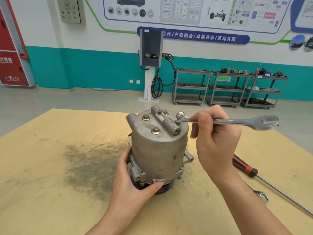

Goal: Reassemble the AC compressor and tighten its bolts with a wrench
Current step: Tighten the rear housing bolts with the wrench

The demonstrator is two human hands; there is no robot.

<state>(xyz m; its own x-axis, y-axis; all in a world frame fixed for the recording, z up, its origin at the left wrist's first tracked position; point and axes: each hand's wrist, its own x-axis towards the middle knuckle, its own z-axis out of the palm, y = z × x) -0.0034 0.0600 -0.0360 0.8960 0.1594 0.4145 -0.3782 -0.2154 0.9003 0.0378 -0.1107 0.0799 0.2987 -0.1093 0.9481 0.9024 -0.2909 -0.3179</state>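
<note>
A compressor (pixel 159 150) stands upright on a wooden table (pixel 50 167), the left hand (pixel 130 187) curled around its base, while the right hand (pixel 215 138) pinches a wrench (pixel 237 121) set on a top bolt (pixel 177 122).

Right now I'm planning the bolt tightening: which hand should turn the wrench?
The right hand. It already holds the wrench, whose far end sits at a bolt on top of the compressor. The left hand grips the compressor's base, steadying it.
</note>
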